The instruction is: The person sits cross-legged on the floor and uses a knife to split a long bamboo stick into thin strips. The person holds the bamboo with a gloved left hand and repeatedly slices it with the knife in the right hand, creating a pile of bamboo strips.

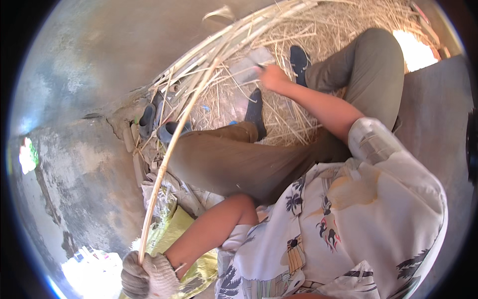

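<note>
My left hand (152, 279), in a grey-and-white knit glove, is closed round the lower end of a long pale bamboo strip (174, 144). The strip rises past my bent knee toward the pile of strips at the top, and its far end is blurred among them. My bare right hand (274, 78) is held out over the floor between my feet, its fingers closed. From them sticks a small dark tool (259, 66), thin and pointed, too blurred to name exactly. The right hand is apart from the gloved hand; a flat grey slab (251, 62) lies below it.
Long split strips (239, 37) lie along the wall, with straw-like shavings (343, 25) spread over the floor. Dark slippers (147, 120) stand by the wall. A yellowish woven sack (177, 229) lies beside my left forearm. At the right is a grey panel (438, 114).
</note>
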{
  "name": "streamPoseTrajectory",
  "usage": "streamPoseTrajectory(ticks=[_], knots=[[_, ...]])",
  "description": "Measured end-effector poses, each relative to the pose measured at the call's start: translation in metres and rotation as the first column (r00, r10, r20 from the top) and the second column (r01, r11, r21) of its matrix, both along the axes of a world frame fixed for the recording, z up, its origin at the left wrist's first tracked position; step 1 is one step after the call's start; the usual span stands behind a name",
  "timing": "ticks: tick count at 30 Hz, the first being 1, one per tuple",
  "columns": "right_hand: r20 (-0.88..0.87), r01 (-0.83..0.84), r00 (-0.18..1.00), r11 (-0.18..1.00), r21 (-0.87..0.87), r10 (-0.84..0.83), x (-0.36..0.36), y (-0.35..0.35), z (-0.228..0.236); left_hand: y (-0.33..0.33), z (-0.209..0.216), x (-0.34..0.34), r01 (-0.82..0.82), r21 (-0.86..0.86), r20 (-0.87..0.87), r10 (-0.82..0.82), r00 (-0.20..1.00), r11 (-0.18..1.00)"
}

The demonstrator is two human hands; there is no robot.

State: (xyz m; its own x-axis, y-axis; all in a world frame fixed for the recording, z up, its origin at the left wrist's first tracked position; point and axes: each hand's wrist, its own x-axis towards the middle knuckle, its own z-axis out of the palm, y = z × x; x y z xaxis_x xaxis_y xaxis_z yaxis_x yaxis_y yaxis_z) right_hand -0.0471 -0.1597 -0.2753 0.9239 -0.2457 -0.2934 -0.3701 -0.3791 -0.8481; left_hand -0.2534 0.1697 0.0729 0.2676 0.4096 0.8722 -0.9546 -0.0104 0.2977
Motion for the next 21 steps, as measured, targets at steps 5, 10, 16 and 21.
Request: streamPoseTrajectory(ticks=[5, 10, 16, 21], knots=[[-0.118, 0.06, 0.991, 0.998, 0.01, -0.058, 0.003, -0.013, 0.009, -0.017, 0.001, 0.027, 0.082, -0.042, -0.036, -0.083, 0.996, 0.996], [-0.278, 0.322, 0.937, 0.828, 0.46, -0.21, 0.021, -0.009, -0.009, -0.045, 0.016, 0.059, 0.303, -0.164, -0.097, -0.321, 0.942, 0.939], [-0.481, 0.578, 0.815, 0.398, 0.713, -0.322, 0.02, -0.023, -0.013, -0.098, 0.0, 0.135, 0.416, 0.062, -0.252, -0.389, 0.886, 0.907], [-0.436, 0.466, 0.884, 0.393, 0.793, -0.168, 0.025, -0.019, 0.024, -0.161, -0.038, 0.182, 0.262, -0.04, -0.4, -0.256, 0.88, 0.964]])
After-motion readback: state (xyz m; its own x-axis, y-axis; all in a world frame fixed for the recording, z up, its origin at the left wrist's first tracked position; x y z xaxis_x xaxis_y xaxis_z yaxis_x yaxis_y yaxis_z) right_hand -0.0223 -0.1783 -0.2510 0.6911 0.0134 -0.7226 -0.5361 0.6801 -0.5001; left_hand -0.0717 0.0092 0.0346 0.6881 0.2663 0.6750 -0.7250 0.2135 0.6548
